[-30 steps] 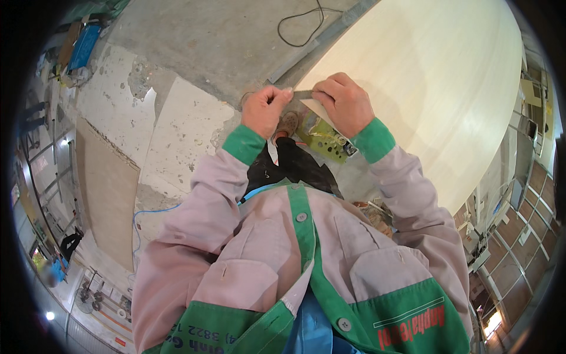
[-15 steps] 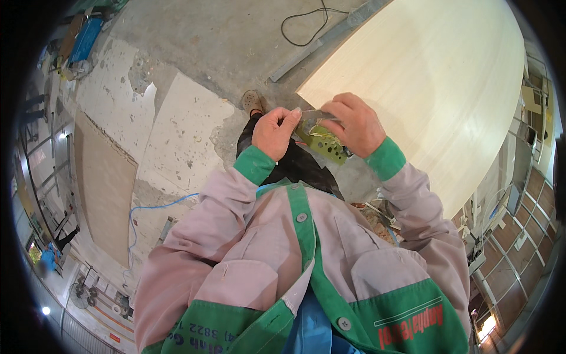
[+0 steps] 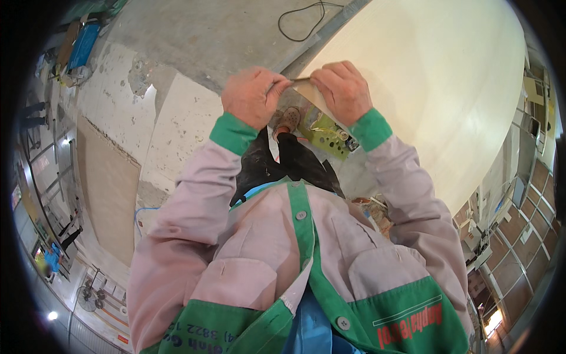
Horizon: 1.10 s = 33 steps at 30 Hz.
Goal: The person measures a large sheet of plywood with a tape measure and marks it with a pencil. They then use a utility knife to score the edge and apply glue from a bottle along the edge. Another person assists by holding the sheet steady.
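My left hand (image 3: pixel 252 97) and my right hand (image 3: pixel 343 91) are raised in front of me. Fingers and thumbs pinch the two ends of a thin, flat, greyish strip (image 3: pixel 301 79), which spans the short gap between them. Seen nearly edge-on, it looks dark and narrow; its exact kind is unclear, and its ends are hidden in my fingers. My right hand is over the near left corner of a large pale wooden panel (image 3: pixel 436 94). Below the hands, a green board with round holes (image 3: pixel 335 147) carries small items I cannot make out.
A black cable loop (image 3: pixel 280 26) lies on the concrete floor beside a grey metal bar (image 3: pixel 300 50). White, worn slabs (image 3: pixel 183 127) and a beige board (image 3: pixel 109 189) are on the left. A blue hose (image 3: pixel 139 215) runs near my left arm. Debris (image 3: pixel 374 209) lies under my right arm.
Both hands have moved up and away from my body, the left also leftward. The strip has turned from a broader face to nearly edge-on. My foot now shows below my hands.
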### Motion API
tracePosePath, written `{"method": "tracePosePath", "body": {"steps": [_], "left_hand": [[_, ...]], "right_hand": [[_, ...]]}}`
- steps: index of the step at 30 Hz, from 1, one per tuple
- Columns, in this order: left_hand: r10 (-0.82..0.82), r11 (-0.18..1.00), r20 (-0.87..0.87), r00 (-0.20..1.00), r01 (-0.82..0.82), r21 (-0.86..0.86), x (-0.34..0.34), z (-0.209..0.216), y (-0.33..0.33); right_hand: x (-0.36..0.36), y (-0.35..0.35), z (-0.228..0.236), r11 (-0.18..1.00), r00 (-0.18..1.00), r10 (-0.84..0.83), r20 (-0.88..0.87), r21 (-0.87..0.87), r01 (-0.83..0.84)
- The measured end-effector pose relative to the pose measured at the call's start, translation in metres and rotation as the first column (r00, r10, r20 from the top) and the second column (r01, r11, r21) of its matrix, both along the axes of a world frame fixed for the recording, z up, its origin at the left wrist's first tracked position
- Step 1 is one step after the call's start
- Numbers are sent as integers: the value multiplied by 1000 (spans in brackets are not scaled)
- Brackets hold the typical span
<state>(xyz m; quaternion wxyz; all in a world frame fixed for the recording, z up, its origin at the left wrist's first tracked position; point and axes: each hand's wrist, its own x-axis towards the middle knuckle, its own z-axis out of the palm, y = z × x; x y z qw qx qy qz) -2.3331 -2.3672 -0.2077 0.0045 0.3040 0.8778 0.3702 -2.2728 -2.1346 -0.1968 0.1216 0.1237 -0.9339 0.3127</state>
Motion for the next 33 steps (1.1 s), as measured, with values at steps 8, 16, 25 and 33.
{"method": "tracePosePath", "body": {"steps": [8,16,25,33], "left_hand": [[-28,998,-79,996,33,62,0,1,7],[-70,998,-52,996,70,8,-8,6,2],[-176,981,-19,984,174,-84,-24,1,-2],[99,945,746,659,-296,136,-80,-34,52]], "right_hand": [[11,5,-9,999,999,-21,-28,-25,20],[5,-9,2,998,994,2,-107,-69,-10],[16,-9,-11,1000,1000,-26,11,12,26],[-70,68,-25,826,827,-560,-60,47,562]]}}
